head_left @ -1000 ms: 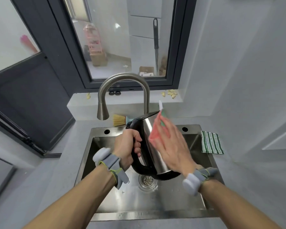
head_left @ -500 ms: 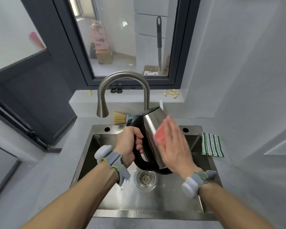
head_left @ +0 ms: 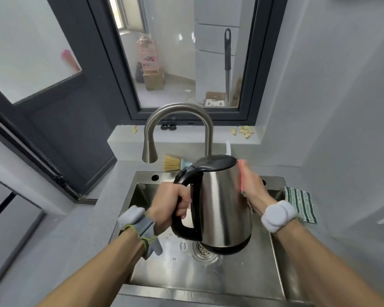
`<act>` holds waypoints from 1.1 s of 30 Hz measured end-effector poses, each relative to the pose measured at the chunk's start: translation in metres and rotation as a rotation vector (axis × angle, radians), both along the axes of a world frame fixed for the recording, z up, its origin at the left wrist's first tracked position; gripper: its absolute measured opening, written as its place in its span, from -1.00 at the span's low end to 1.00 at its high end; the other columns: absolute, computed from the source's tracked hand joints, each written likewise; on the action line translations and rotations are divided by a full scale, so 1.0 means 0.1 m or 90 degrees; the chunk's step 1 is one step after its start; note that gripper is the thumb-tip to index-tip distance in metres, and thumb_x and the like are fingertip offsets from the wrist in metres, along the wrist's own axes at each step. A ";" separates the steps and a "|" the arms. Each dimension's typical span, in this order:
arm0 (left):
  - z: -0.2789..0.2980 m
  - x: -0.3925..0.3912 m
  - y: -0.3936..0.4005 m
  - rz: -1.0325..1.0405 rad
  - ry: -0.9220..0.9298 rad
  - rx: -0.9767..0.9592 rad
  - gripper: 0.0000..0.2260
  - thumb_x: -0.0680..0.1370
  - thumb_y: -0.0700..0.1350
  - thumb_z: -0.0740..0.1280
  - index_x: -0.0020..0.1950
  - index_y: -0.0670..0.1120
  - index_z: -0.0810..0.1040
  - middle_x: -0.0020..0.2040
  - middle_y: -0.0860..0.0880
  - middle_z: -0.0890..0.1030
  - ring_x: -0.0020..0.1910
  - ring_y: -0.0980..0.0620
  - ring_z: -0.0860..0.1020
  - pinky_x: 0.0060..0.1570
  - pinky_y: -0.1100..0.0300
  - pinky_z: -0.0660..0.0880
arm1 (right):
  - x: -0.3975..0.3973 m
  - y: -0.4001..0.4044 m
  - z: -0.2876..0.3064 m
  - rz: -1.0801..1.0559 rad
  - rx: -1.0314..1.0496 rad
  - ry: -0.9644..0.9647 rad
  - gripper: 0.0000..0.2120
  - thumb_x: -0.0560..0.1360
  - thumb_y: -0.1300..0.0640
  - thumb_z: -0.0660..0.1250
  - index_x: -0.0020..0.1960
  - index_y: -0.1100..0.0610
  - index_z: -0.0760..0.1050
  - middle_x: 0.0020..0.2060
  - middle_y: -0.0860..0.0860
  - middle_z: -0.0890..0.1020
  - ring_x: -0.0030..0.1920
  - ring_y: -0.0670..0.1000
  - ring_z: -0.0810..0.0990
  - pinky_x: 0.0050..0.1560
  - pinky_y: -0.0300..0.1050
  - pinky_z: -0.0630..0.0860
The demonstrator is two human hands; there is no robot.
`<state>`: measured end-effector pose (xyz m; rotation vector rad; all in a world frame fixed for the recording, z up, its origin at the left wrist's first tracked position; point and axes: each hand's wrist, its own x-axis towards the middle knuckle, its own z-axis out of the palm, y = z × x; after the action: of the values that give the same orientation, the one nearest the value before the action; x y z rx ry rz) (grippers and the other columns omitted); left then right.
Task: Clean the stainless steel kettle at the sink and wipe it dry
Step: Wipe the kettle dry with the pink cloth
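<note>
Two hands at work on a brushed steel kettle (head_left: 222, 200) held above the sink (head_left: 208, 278): left hand (head_left: 172, 203) curled round its black loop handle, right hand (head_left: 252, 188) pressing a pink sponge (head_left: 241, 177) flat to its side; striped cloth (head_left: 300, 203) right of sink.

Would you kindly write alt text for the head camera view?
Over a steel sink, the left hand grips a stainless kettle by its black handle while the right hand presses a pink sponge against its side.
</note>
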<state>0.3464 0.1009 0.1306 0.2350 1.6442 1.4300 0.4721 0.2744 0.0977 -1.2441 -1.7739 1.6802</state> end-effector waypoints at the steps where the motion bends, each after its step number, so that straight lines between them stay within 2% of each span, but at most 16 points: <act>1: 0.00 -0.08 -0.05 -0.011 -0.023 0.008 -0.79 0.01 -0.25 0.28 -0.58 -0.04 0.26 -0.54 -0.01 0.20 -0.60 0.02 0.12 -0.52 0.25 0.19 | 0.00 0.06 -0.05 0.014 -0.067 0.052 -0.52 0.67 -0.25 0.03 0.04 -0.12 0.70 0.08 0.05 0.72 0.04 0.03 0.69 0.10 -0.12 0.55; 3: -0.04 -0.21 -0.11 -0.013 -0.063 0.017 -0.72 -0.07 -0.21 0.32 -0.56 -0.02 0.23 -0.55 0.00 0.18 -0.62 0.04 0.11 -0.54 0.25 0.21 | -0.03 0.16 -0.15 0.049 -0.154 0.118 -0.46 0.67 -0.23 0.05 0.35 0.10 0.55 0.37 0.13 0.51 0.18 -0.17 0.62 0.21 -0.24 0.50; 5: -0.08 -0.32 -0.11 0.013 -0.065 0.019 -0.72 -0.04 -0.22 0.31 -0.54 -0.02 0.22 -0.56 0.01 0.19 -0.62 0.04 0.11 -0.56 0.26 0.23 | -0.09 0.18 -0.18 0.078 -0.175 0.120 -0.48 0.67 -0.25 0.04 0.46 0.01 0.45 0.48 -0.04 0.42 0.34 -0.16 0.52 0.38 -0.20 0.36; 8: -0.08 -0.34 -0.03 0.066 -0.046 0.009 -0.79 0.04 -0.26 0.28 -0.58 -0.03 0.26 -0.55 -0.01 0.20 -0.61 0.03 0.10 -0.58 0.25 0.21 | -0.16 0.09 -0.12 0.054 -0.110 0.056 -0.59 0.66 -0.26 0.02 0.25 -0.15 0.54 0.25 -0.14 0.52 0.22 -0.13 0.54 0.37 -0.15 0.32; 9: -0.07 -0.33 0.01 0.082 -0.048 0.011 -0.79 0.05 -0.27 0.27 -0.57 -0.03 0.26 -0.54 -0.01 0.20 -0.61 0.02 0.10 -0.58 0.24 0.21 | -0.19 0.02 -0.10 0.054 -0.045 0.024 -0.55 0.66 -0.27 -0.02 0.30 -0.15 0.52 0.20 -0.16 0.51 0.43 -0.05 0.33 0.36 -0.10 0.32; 10: -0.06 -0.30 0.05 0.094 -0.055 0.015 -0.78 0.05 -0.27 0.26 -0.56 -0.03 0.25 -0.53 -0.01 0.20 -0.60 0.01 0.10 -0.57 0.23 0.21 | -0.21 -0.06 -0.08 0.052 0.044 -0.004 -0.51 0.66 -0.28 -0.08 0.36 -0.15 0.48 0.17 -0.17 0.49 0.04 -0.13 0.29 0.34 -0.07 0.31; 11: -0.05 -0.27 0.09 0.106 -0.063 0.019 -0.77 0.06 -0.28 0.26 -0.53 -0.03 0.24 -0.52 -0.02 0.20 -0.58 0.01 0.10 -0.56 0.23 0.21 | -0.24 -0.14 -0.07 0.048 0.153 -0.027 -0.50 0.66 -0.27 -0.12 0.37 -0.13 0.45 0.19 -0.17 0.48 0.24 -0.09 0.45 0.34 -0.06 0.31; 12: -0.03 -0.24 0.13 0.115 -0.071 0.023 -0.76 0.07 -0.28 0.26 -0.50 -0.02 0.23 -0.51 -0.02 0.20 -0.58 0.01 0.10 -0.55 0.23 0.20 | -0.28 -0.24 -0.07 0.044 0.270 -0.049 -0.49 0.66 -0.25 -0.15 0.36 -0.07 0.41 0.25 -0.13 0.48 0.31 -0.03 0.44 0.38 -0.03 0.30; 15: 0.04 -0.16 0.26 0.131 -0.083 0.041 -0.72 0.09 -0.29 0.26 -0.42 0.00 0.22 -0.50 -0.01 0.20 -0.57 0.02 0.12 -0.50 0.21 0.18 | -0.34 -0.56 -0.14 0.040 0.593 -0.173 -0.35 0.67 -0.23 -0.15 0.61 0.15 0.12 0.59 0.10 0.21 0.58 0.08 0.16 0.57 0.04 0.12; 17: 0.09 -0.17 0.32 0.149 -0.082 0.052 -0.72 0.10 -0.30 0.26 -0.40 0.00 0.22 -0.50 0.00 0.19 -0.57 0.02 0.12 -0.49 0.21 0.18 | -0.23 -0.62 -0.25 0.064 0.786 -0.190 -0.36 0.70 -0.16 -0.05 0.63 0.23 0.05 0.62 0.19 0.09 0.62 0.14 0.06 0.60 0.08 0.04; 19: 0.13 -0.20 0.34 0.162 -0.088 0.063 -0.72 0.12 -0.30 0.24 -0.39 0.00 0.20 -0.51 0.01 0.18 -0.59 0.03 0.12 -0.52 0.23 0.19 | -0.05 -0.57 -0.38 0.078 0.857 -0.163 -0.38 0.70 -0.11 0.02 0.60 0.27 0.11 0.60 0.23 0.13 0.61 0.18 0.10 0.58 0.14 0.11; 22: 0.19 -0.20 0.37 0.153 -0.105 0.078 -0.72 0.17 -0.31 0.23 -0.37 0.00 0.18 -0.50 0.01 0.16 -0.60 0.03 0.11 -0.53 0.24 0.20 | 0.11 -0.52 -0.44 -0.020 0.664 -0.111 -0.38 0.68 -0.11 -0.03 0.58 0.29 0.17 0.57 0.19 0.24 0.57 0.15 0.23 0.56 0.07 0.17; 25: 0.23 -0.17 0.38 0.147 -0.119 0.092 -0.73 0.13 -0.29 0.23 -0.37 -0.01 0.19 -0.49 0.02 0.16 -0.60 0.03 0.11 -0.54 0.24 0.21 | 0.07 -0.40 -0.38 -0.149 0.398 0.004 -0.48 0.67 -0.11 0.00 0.49 0.16 0.38 0.42 0.08 0.47 0.42 0.05 0.41 0.42 -0.16 0.25; 28: 0.26 -0.15 0.35 0.159 -0.130 0.105 -0.78 0.12 -0.28 0.23 -0.38 -0.04 0.25 -0.50 0.02 0.16 -0.60 0.03 0.11 -0.51 0.23 0.21 | 0.02 -0.23 -0.26 -0.303 0.032 0.177 -0.67 0.67 -0.15 0.14 0.03 -0.02 0.62 -0.10 -0.04 0.60 -0.01 -0.03 0.54 0.21 -0.07 0.40; 30: 0.24 -0.15 0.32 0.173 -0.141 0.106 -0.77 0.13 -0.28 0.22 -0.40 -0.02 0.21 -0.51 0.02 0.15 -0.61 0.03 0.11 -0.53 0.24 0.22 | 0.00 -0.20 -0.19 -0.343 -0.217 0.373 -0.54 0.63 -0.17 0.24 -0.39 -0.03 0.49 -0.42 -0.07 0.33 -0.24 -0.06 0.41 0.25 -0.04 0.41; 33: 0.21 -0.12 0.29 0.203 -0.176 0.107 -0.74 0.15 -0.27 0.22 -0.46 0.01 0.17 -0.55 0.04 0.16 -0.63 0.04 0.12 -0.55 0.26 0.24 | -0.04 -0.26 -0.11 -0.362 -0.348 0.555 -0.37 0.62 -0.21 0.23 -0.50 0.01 0.09 -0.35 -0.02 0.13 -0.21 0.02 0.35 0.44 0.06 0.31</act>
<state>0.3340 0.1296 0.1517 -0.1338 1.3778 1.7574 0.4686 0.2484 0.0869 -0.8425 -0.4207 1.9401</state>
